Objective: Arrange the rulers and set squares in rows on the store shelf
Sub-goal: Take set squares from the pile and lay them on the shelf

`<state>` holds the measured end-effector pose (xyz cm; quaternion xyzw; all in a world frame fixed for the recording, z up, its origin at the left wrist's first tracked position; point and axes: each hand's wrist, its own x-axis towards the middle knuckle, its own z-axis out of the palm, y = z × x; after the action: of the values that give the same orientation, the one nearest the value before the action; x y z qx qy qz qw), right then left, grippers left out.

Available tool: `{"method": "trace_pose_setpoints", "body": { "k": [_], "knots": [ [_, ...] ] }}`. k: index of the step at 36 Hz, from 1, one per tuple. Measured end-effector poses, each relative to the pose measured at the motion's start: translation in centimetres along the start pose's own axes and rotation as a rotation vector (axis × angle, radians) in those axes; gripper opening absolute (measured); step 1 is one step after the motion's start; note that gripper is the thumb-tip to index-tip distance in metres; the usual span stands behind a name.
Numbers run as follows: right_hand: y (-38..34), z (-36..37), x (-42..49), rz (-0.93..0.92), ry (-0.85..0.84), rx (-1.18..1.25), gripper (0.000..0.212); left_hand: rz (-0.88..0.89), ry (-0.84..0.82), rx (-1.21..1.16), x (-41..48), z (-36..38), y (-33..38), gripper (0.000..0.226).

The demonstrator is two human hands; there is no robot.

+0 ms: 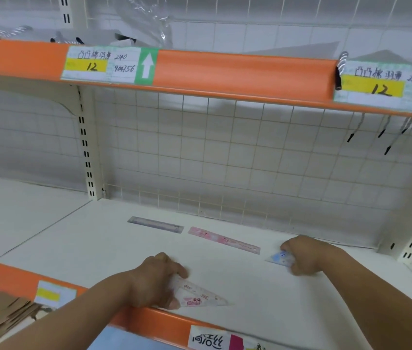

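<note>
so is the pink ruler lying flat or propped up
Lying flat: the pink ruler rests full length on the white shelf, end to end with the grey ruler.

Bright, flat, even light, washed-out whites on white metal shelf board (pixel 99 238). Soft shadow band under orange upper shelf edge (pixel 237 72), over wire grid. Whole frame slightly soft, hands smeared. Wide-angle bend: that edge bows, uprights lean outward near corners. Glare on crinkled clear plastic above it.
</note>
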<state>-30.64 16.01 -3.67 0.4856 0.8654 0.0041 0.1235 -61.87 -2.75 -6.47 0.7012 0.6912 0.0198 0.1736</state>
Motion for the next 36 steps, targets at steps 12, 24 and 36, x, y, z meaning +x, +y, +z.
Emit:
{"method": "trace_pose_setpoints", "body": {
  "k": [12, 24, 36],
  "knots": [
    [0.5, 0.5, 1.7, -0.003, -0.025, -0.052, 0.042, -0.025, -0.023, 0.003, -0.2, -0.3, 0.5, 0.068],
    [-0.9, -0.2, 0.4, 0.047, 0.051, 0.124, 0.031, -0.031, -0.037, -0.016, -0.6, -0.6, 0.9, 0.067],
    [-13.4, -0.4, -4.3, -0.202, 0.049, 0.518, 0.027, -0.145, -0.019, -0.03, -2.2, -1.6, 0.7, 0.063]
  ]
}}
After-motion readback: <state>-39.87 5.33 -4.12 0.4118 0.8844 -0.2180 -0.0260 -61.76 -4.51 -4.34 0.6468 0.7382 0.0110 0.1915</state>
